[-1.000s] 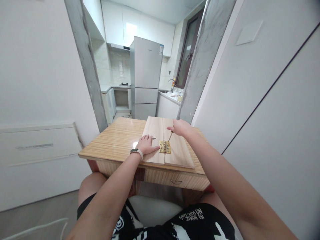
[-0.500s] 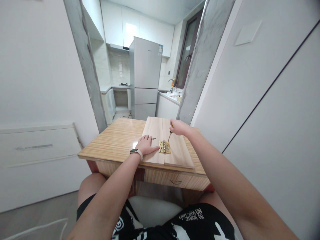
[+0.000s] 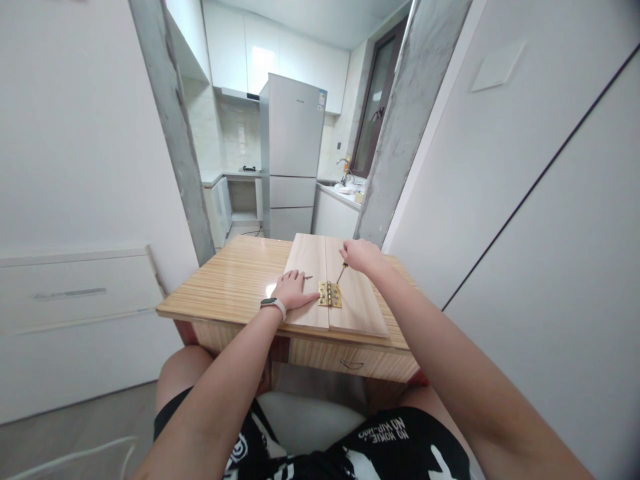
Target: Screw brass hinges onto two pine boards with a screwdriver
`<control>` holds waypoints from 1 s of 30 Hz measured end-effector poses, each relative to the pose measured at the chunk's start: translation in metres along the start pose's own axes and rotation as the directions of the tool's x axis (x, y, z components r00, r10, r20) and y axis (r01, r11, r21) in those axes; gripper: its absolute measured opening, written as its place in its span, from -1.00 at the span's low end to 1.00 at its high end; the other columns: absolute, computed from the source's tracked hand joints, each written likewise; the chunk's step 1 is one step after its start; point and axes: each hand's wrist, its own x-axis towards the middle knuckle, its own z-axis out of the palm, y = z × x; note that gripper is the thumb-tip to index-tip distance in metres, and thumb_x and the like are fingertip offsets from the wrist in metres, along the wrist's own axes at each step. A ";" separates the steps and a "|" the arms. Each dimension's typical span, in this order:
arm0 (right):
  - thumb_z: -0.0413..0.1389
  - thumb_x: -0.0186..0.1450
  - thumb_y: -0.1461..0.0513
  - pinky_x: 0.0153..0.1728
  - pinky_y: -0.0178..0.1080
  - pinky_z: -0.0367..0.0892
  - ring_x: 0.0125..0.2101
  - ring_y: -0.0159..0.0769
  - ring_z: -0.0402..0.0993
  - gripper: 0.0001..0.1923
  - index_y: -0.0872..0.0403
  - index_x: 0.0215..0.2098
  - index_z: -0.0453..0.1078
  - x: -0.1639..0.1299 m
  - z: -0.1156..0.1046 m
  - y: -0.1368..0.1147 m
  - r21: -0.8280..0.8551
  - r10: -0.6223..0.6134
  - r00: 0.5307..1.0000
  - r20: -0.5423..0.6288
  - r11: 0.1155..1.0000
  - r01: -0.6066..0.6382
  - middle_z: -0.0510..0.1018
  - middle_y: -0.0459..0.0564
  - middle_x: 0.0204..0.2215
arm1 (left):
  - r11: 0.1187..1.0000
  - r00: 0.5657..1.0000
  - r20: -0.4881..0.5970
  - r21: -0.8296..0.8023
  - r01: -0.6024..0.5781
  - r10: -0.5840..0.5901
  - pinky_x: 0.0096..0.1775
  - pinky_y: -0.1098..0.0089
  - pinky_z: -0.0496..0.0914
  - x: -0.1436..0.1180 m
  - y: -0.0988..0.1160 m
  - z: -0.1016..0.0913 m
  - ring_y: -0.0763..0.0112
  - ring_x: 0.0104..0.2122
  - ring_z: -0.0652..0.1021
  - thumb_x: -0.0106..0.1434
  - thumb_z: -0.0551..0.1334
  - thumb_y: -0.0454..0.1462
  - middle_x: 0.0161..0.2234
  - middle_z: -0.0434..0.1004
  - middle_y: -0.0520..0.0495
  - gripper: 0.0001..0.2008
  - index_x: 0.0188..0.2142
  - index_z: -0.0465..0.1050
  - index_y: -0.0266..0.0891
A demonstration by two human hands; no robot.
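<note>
the brass hinge (image 3: pixel 330 294) already lies across the seam of two boards (image 3: pixel 350 293) on the counter (image 3: pixel 235 280), left hand (image 3: pixel 293 290) flat beside it, right hand (image 3: pixel 361 255) clamped on a screwdriver (image 3: pixel 341 273) driving a screw, fastening apparently unfinished.

Over the last second the right hand (image 3: pixel 361 257), gripping the slim metal screwdriver (image 3: pixel 341 272), lifted and tilted so a yellowish bit of handle showed above the fist; now it has dropped back and rolled over, the handle is hidden again, and only the shaft shows.
</note>
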 end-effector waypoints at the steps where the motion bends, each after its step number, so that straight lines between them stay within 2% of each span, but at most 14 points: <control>1: -0.02 0.53 0.04 -0.06 -0.10 0.42 0.00 0.03 0.61 -0.64 0.03 0.02 0.53 0.000 -0.001 0.000 0.010 -0.008 1.000 0.003 1.000 0.008 0.65 0.26 0.02 | 1.000 1.000 -0.003 0.000 -0.002 0.002 0.35 0.01 0.14 0.000 0.000 0.000 -0.14 0.39 0.24 0.16 0.07 0.47 0.38 0.28 -0.27 0.00 0.35 0.25 -0.09; 4: 0.10 0.48 0.11 -0.09 -0.15 0.41 -0.01 -0.02 0.60 -0.73 0.01 0.07 0.48 0.003 -0.003 0.003 0.039 -0.039 0.999 0.017 0.998 0.038 0.65 0.19 0.02 | 1.000 1.000 -0.010 0.003 -0.006 0.006 0.35 0.01 0.15 0.001 -0.001 0.002 -0.15 0.38 0.25 0.16 0.08 0.47 0.37 0.30 -0.28 0.00 0.35 0.26 -0.10; 7: 0.23 0.38 0.21 -0.12 -0.23 0.38 -0.01 -0.08 0.60 -0.72 0.03 0.05 0.46 0.007 -0.004 0.005 0.067 -0.092 0.995 0.044 0.994 0.089 0.66 0.13 0.00 | 1.000 1.000 -0.019 0.014 -0.008 0.008 0.35 0.02 0.15 0.001 -0.002 0.003 -0.13 0.38 0.26 0.16 0.07 0.48 0.36 0.31 -0.26 -0.01 0.33 0.27 -0.10; 10: 0.25 0.36 0.27 -0.15 -0.27 0.37 -0.02 -0.10 0.60 -0.75 0.07 0.01 0.49 0.009 -0.004 0.004 0.089 -0.129 0.989 0.075 0.989 0.122 0.67 0.13 -0.03 | 1.000 1.000 -0.022 0.022 -0.010 0.011 0.35 0.02 0.14 0.002 -0.003 0.005 -0.13 0.38 0.26 0.16 0.06 0.48 0.36 0.31 -0.27 0.00 0.33 0.28 -0.10; 12: 0.23 0.42 0.16 -0.13 -0.24 0.38 -0.01 -0.05 0.60 -0.75 0.11 0.00 0.51 0.007 -0.004 0.001 0.086 -0.118 0.990 0.073 0.990 0.112 0.67 0.21 -0.04 | 1.000 1.000 -0.018 0.022 -0.010 0.010 0.35 0.01 0.14 0.002 -0.003 0.005 -0.14 0.38 0.25 0.16 0.05 0.48 0.37 0.29 -0.28 0.01 0.34 0.27 -0.11; 15: 0.13 0.48 -0.07 -0.04 -0.19 0.39 0.03 0.04 0.60 -0.52 0.17 0.03 0.51 0.001 -0.003 -0.003 0.053 -0.056 0.998 0.024 0.997 0.054 0.64 0.36 -0.02 | 1.000 1.000 -0.016 0.022 -0.010 0.011 0.35 0.01 0.14 0.002 -0.003 0.005 -0.15 0.38 0.25 0.16 0.05 0.48 0.38 0.28 -0.29 0.01 0.35 0.26 -0.12; 18: 0.03 0.50 -0.14 0.02 -0.14 0.38 0.06 0.06 0.59 -0.44 0.16 0.05 0.53 -0.002 -0.003 -0.004 0.010 0.017 1.000 -0.011 1.000 -0.017 0.63 0.40 0.00 | 1.000 1.000 -0.013 0.022 -0.012 0.012 0.35 0.01 0.14 0.003 -0.003 0.006 -0.14 0.39 0.24 0.16 0.04 0.49 0.37 0.28 -0.29 0.03 0.35 0.26 -0.13; 22: 0.02 0.53 -0.04 -0.02 -0.10 0.40 0.03 0.06 0.60 -0.55 0.12 0.02 0.54 -0.001 -0.002 0.000 -0.012 0.023 1.000 0.011 1.000 -0.023 0.64 0.35 -0.01 | 1.000 1.000 -0.012 0.020 -0.008 0.008 0.35 0.01 0.13 0.003 -0.004 0.007 -0.14 0.39 0.25 0.16 0.05 0.49 0.38 0.27 -0.29 0.02 0.35 0.26 -0.11; 26: 0.16 0.46 0.08 -0.09 -0.14 0.40 -0.02 -0.01 0.61 -0.72 0.04 0.03 0.50 0.004 -0.001 0.004 0.048 -0.036 0.999 0.023 0.998 0.035 0.65 0.22 0.01 | 1.000 1.000 -0.023 0.017 -0.011 0.012 0.34 0.00 0.15 0.003 -0.005 0.008 -0.15 0.37 0.26 0.15 0.05 0.49 0.36 0.30 -0.29 0.01 0.34 0.27 -0.10; 30: 0.31 0.32 0.27 -0.15 -0.25 0.37 -0.05 -0.12 0.61 -0.69 0.03 0.03 0.48 0.009 -0.001 0.005 0.098 -0.121 0.991 0.062 0.989 0.114 0.67 0.11 -0.04 | 1.000 0.999 -0.033 0.017 -0.022 0.023 0.33 0.01 0.17 0.003 -0.005 0.008 -0.14 0.36 0.28 0.15 0.05 0.49 0.35 0.31 -0.29 0.02 0.34 0.27 -0.13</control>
